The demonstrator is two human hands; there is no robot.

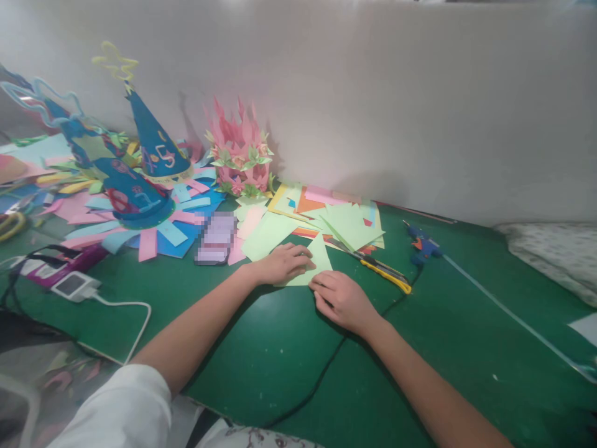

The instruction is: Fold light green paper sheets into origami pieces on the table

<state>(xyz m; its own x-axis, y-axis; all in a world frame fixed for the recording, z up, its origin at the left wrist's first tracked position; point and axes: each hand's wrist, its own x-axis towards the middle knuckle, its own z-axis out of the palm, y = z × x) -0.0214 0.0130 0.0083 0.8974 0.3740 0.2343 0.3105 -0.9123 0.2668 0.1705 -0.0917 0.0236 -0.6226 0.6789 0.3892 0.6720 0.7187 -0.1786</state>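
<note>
A light green paper piece [318, 258], folded to a triangle, lies on the green table [280, 348]. My left hand [282, 262] rests flat on its left part, fingers stretched over it. My right hand [340, 300] presses down on the paper's lower right edge with its fingers curled close together. Both forearms reach in from the bottom of the view.
A pile of coloured paper sheets [336, 218] lies behind the hands. A yellow utility knife [385, 274] and a blue glue gun [422, 244] lie to the right, its black cord [321, 379] running under my right arm. Blue paper cone hats [156, 146], a pink paper flower [240, 152], a phone [215, 238], and a charger [74, 285] stand at left.
</note>
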